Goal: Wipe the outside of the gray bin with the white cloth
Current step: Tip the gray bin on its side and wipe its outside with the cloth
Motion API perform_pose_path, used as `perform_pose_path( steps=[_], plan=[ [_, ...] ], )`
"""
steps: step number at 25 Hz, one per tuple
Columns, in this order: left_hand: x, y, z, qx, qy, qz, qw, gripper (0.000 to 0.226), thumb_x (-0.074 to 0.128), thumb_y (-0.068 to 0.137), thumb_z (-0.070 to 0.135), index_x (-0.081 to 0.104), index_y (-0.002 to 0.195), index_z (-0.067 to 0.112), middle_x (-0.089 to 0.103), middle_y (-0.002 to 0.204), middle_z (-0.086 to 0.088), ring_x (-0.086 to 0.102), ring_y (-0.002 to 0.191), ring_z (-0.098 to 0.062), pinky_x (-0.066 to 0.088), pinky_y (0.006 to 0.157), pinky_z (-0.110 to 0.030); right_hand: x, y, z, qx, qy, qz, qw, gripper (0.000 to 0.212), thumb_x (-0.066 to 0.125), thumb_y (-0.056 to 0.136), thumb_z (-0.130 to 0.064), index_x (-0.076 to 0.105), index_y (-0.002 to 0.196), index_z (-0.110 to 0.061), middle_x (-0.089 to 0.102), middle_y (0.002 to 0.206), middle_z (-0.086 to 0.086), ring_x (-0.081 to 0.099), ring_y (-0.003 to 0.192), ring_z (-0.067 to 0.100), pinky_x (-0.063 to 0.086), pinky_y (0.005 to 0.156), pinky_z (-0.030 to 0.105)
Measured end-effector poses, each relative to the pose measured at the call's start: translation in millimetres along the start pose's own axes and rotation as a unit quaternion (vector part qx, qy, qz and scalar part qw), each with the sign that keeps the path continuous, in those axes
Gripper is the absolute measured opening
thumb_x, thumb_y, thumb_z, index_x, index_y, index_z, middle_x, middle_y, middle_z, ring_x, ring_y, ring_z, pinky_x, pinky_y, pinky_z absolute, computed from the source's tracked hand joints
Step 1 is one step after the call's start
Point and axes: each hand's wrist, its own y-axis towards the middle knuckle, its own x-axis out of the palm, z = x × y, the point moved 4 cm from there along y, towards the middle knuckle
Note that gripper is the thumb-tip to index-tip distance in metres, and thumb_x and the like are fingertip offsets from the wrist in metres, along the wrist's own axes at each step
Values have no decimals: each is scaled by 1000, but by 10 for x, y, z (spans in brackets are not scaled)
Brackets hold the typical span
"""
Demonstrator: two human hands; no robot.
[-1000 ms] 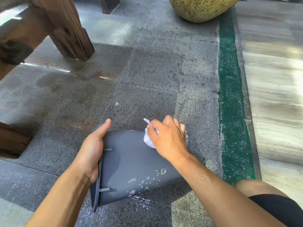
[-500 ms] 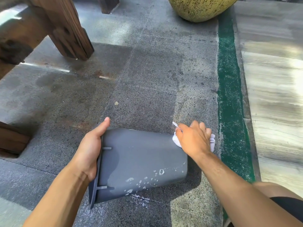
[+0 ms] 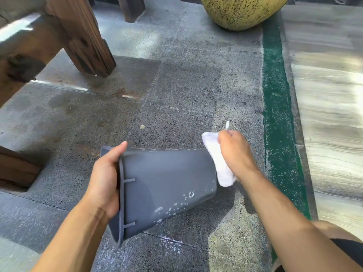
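Between the hands, gray bin [image 3: 167, 185]: left hand [image 3: 106, 179] gripping rim, right hand [image 3: 233, 154] clutching white cloth [image 3: 218, 163].

The gray plastic bin [image 3: 167, 185] lies sideways on the stone floor [image 3: 176, 95] before me. My left hand [image 3: 105, 179] is at its nine o'clock rim, my right hand [image 3: 234, 154] with the white cloth [image 3: 212, 148] at three; the speckled round pot [image 3: 241, 10] is at one, the wooden post [image 3: 82, 34] at eleven.
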Motion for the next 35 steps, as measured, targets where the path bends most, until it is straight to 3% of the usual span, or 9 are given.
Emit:
perform_pose_path(
  steps=[4,7,10,13,17,22,26,30,35],
  plan=[
    [104,-12,-102,-34,-23,13,999,60,57,84,67,84,72,15,81,77,-16,77,61,-32,62,50,-42,279,-340,-425,-82,128,-94,984,32,57,88,-19,62,118,-27,73,93,-3,69,75,18,52,57,32],
    [154,-11,-168,-72,-18,14,997,66,53,85,71,83,65,16,81,74,-17,76,56,-31,61,47,-40,516,-557,-593,-149,157,-128,968,39,59,92,-13,60,129,-25,70,110,-7,69,92,13,59,77,37],
    [181,1,-148,-32,3,11,999,58,51,93,61,86,74,19,82,77,-14,78,60,-27,60,48,-32,725,-787,-629,-208,147,-144,956,42,55,93,-6,58,131,-23,60,124,-2,60,111,12,48,100,36],
    [212,-4,-126,9,-12,17,1000,55,47,97,58,87,79,25,83,79,-10,79,64,-22,58,47,-27,864,-1022,-648,-280,110,-128,945,48,49,94,-6,52,137,-28,50,123,-3,55,113,12,42,98,27],
    [307,-30,-182,22,-16,9,1000,57,41,99,62,83,101,23,83,106,-8,78,99,-19,55,80,-36,911,-1097,-682,-312,21,-78,947,49,45,98,-29,42,144,-45,40,109,-4,56,91,21,50,81,35],
    [395,-68,-256,2,-77,-4,997,54,37,102,63,64,115,18,72,106,-17,69,112,-28,49,105,-43,1006,-1023,-647,-268,-102,-62,956,30,45,98,-50,66,113,-36,48,100,0,58,93,31,49,90,43],
    [345,-70,-307,-18,-74,4,997,56,40,104,55,77,91,15,79,93,-12,75,95,-24,54,89,-38,1029,-1004,-634,-292,-116,-46,948,32,43,97,-48,71,105,-33,48,96,0,57,88,31,46,88,42],
    [335,-93,-304,-39,-66,-2,997,48,44,102,55,72,105,15,76,96,-15,75,90,-28,54,88,-39,1032,-944,-567,-299,-115,-33,947,31,43,96,-46,71,101,-35,47,92,-2,56,87,30,45,87,43],
    [294,-82,-357,-51,-49,-14,997,50,49,98,51,81,86,15,80,81,-15,77,68,-28,60,69,-37,1029,-845,-430,-290,-116,-20,950,31,42,98,-46,72,103,-39,45,91,-5,56,91,27,43,88,40]
  ],
)
